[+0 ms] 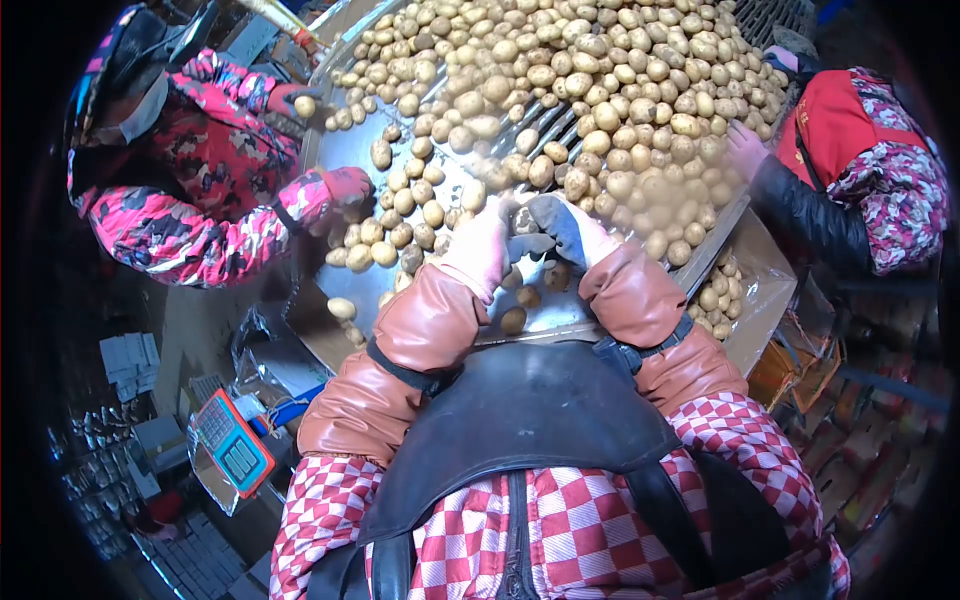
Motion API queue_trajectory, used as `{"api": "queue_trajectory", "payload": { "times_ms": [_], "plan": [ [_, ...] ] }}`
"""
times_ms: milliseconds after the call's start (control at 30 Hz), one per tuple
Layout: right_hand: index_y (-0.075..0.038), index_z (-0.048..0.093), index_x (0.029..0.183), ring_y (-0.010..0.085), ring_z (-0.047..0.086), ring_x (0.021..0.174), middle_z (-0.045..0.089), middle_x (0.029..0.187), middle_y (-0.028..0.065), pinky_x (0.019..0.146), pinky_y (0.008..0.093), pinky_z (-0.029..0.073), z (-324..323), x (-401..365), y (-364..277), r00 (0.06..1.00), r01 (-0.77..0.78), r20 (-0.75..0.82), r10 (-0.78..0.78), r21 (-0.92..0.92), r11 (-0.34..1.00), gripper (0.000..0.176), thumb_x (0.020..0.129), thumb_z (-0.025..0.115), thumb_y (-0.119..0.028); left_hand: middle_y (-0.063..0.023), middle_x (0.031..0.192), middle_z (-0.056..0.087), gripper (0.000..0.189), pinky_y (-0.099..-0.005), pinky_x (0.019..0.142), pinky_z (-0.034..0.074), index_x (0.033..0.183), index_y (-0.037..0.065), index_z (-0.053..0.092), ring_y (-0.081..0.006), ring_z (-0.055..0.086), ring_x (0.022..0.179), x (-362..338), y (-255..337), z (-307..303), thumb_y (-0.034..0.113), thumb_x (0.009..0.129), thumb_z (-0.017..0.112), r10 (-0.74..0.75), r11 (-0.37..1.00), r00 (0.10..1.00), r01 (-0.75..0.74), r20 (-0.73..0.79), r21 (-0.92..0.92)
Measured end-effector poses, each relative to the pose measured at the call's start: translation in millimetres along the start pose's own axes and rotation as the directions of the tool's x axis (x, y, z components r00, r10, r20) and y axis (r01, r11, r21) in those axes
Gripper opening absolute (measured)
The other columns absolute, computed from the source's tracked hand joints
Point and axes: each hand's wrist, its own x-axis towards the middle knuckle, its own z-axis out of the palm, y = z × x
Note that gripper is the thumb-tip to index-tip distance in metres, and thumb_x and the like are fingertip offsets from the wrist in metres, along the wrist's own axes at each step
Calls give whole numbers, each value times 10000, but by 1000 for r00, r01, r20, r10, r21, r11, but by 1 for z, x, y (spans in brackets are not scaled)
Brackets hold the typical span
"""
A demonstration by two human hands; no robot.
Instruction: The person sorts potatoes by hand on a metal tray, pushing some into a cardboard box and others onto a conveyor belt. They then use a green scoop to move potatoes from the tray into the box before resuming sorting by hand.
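Left hand: The left hand (478,250), in a pink glove, reaches forward out of a brown padded sleeve, with the wrist dipped onto the metal sorting table (560,318).
Right hand: The right hand (568,230), in a grey-blue glove, angles inward toward the left one, the two gloves nearly meeting over the table.
Grip: Neither hold can be read. The glove backs face the camera and cover the fingertips, so whether either hand clasps anything cannot be told.
Hard to make out: Pale shapes sit in the gap between the gloves, too blurred to name. The table's far end is cut off at the top of the frame.
Potatoes: The potatoes (600,90) lie heaped across the upper table and thin to a scatter that reaches both gloves. The nearest ones touch or sit just beside the fingers.
Single potato: One loose potato (513,320) rests between the forearms, below the hands and clear of both.
Co-workers: A person in a pink camouflage jacket (180,215) works the left edge with a red glove (348,185). Another, in a red vest (835,125), stands at the right edge.
Surroundings: A cardboard box (765,300) holding potatoes sits beside the table at right. An orange weighing scale (233,442) is at lower left.
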Motion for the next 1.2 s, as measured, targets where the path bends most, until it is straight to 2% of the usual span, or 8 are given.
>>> {"api": "queue_trajectory", "payload": {
  "times_ms": [33, 333, 767, 833, 1000, 1100, 1133, 1200],
  "plan": [
    [-106, 630, 1147, 101, 615, 703, 660, 922, 14, 487, 237, 439, -12, 0, -5, 998, -63, -12, 62, -142, 988, 417, 967, 535, -471, -122, 966, 691, 361, -317, 740, 563, 1273, -21, 526, -221, 705, 887, 7, 4, 8, 194, 983, 537, -195, 759, 973, 227, 119, -610],
    [-22, 663, 1054, 113, 640, 844, 687, 958, 45, 743, 258, 511, -47, 30, -60, 766, 635, 372, -524, -315, 705, 218, 977, 587, -211, -118, 1108, 685, 449, -332, 869, 518, 1278, 45, 590, -197, 651, 1029, 82, 12, 9, 143, 857, 710, 338, 821, 892, -436, 301, 368],
    [-50, 619, 1018, 128, 616, 636, 675, 834, 55, 531, 265, 497, -53, 38, -48, 836, 327, -161, -525, -622, 711, 252, 963, 513, -272, -138, 1293, 584, 603, -295, 946, 486, 1428, -7, 448, -201, 599, 1126, 96, 6, 26, 63, 881, 692, 50, 941, 977, 23, 206, -338],
    [-101, 631, 1154, 101, 568, 647, 644, 883, 39, 549, 233, 467, -50, 24, -91, 890, -290, -263, 374, 307, 906, 264, 939, 591, -249, -135, 1296, 580, 608, -293, 947, 486, 1435, -1, 440, -191, 598, 1122, 101, 4, 25, 40, 882, 689, 65, 877, 976, 44, 209, -479],
    [-80, 436, 1442, 177, 591, 1134, 610, 1247, 82, 979, 256, 468, -92, 67, -48, 825, 241, -550, -134, 127, 962, 426, 1052, 414, -250, -131, 1330, 554, 669, -312, 992, 481, 1460, -5, 389, -219, 602, 1135, 115, 7, 14, -5, 867, 697, 34, 919, 988, 28, 151, -393],
    [25, 539, 1329, 157, 604, 1073, 652, 1169, 53, 950, 288, 488, -106, 109, 30, 955, 262, -121, -269, 766, 587, 397, 1043, 459, -240, -170, 1298, 605, 539, -370, 1006, 477, 1397, 16, 497, -268, 612, 1160, 118, 11, 22, 312, 959, 606, 28, 926, 988, 32, 152, -377],
    [-10, 609, 1253, 155, 620, 1022, 670, 1126, 39, 914, 298, 506, -77, 55, -23, 948, 137, -298, -109, 74, 988, 405, 1058, 409, -303, -222, 1264, 623, 561, -416, 1006, 471, 1353, 58, 553, -328, 612, 1168, 121, -14, 12, 448, 950, 555, 203, 839, 977, -211, 72, 501],
    [-27, 627, 1209, 152, 632, 956, 681, 1087, 36, 848, 299, 524, -72, 58, 2, 967, 186, -202, -154, 154, 970, 434, 1060, 382, -353, -225, 1095, 686, 554, -433, 924, 506, 1247, 43, 605, -389, 653, 1074, 106, 19, 18, 476, 903, 631, 215, 669, 976, -161, 18, 726]
  ]
}}
